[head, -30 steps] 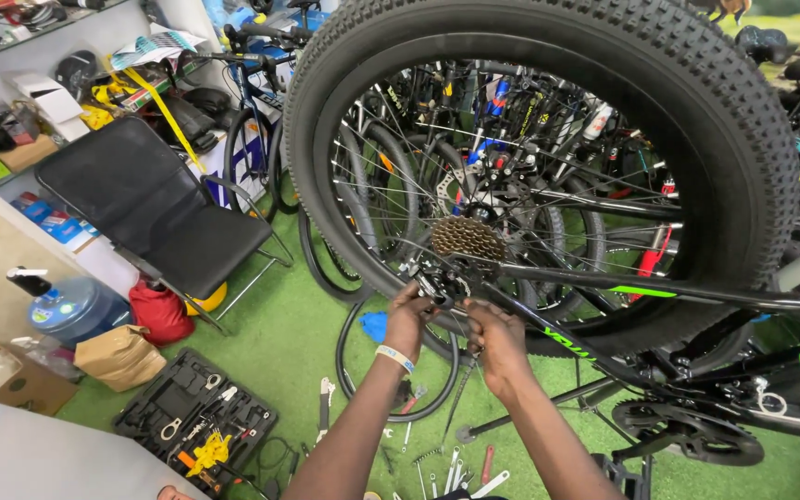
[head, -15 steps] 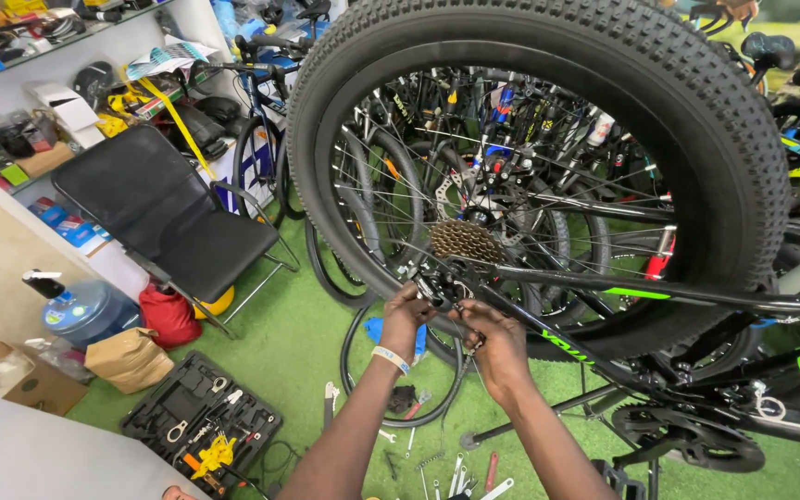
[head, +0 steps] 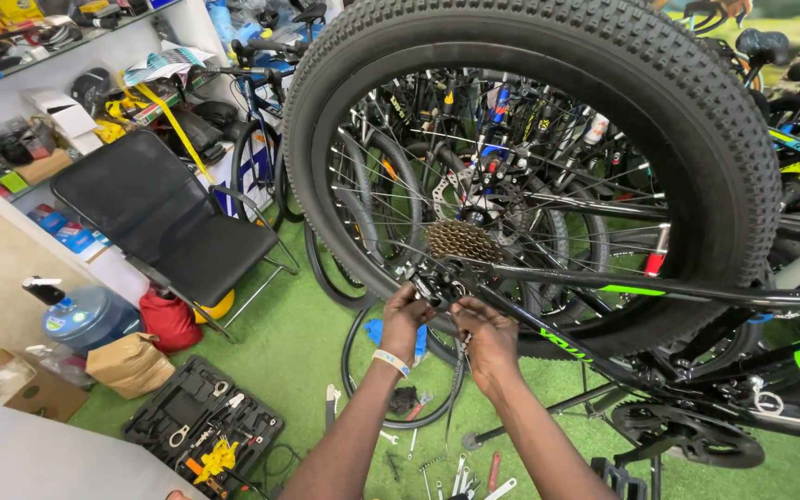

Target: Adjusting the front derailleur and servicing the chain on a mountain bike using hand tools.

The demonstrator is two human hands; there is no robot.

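Green turf floor, bike shop; shelves w/ parts at left, black folding chair [head: 173, 227], open tool case [head: 201, 428] on floor, loose wrenches below the hands

Head view: rear wheel [head: 548, 120] of black/green bike raised, cassette [head: 462, 243] at hub. Both hands at rear derailleur [head: 439, 289], just below-left of cassette. Left hand [head: 404, 319], wristband on, fingers curled onto derailleur body from left. Right hand [head: 485, 335] pinched on a small part by the derailleur – cable end or bolt, can't tell which

Step, judged: fitting/adjusting derailleur. Next move prob needs steady left hold, fine turn or pull w/ right fingers
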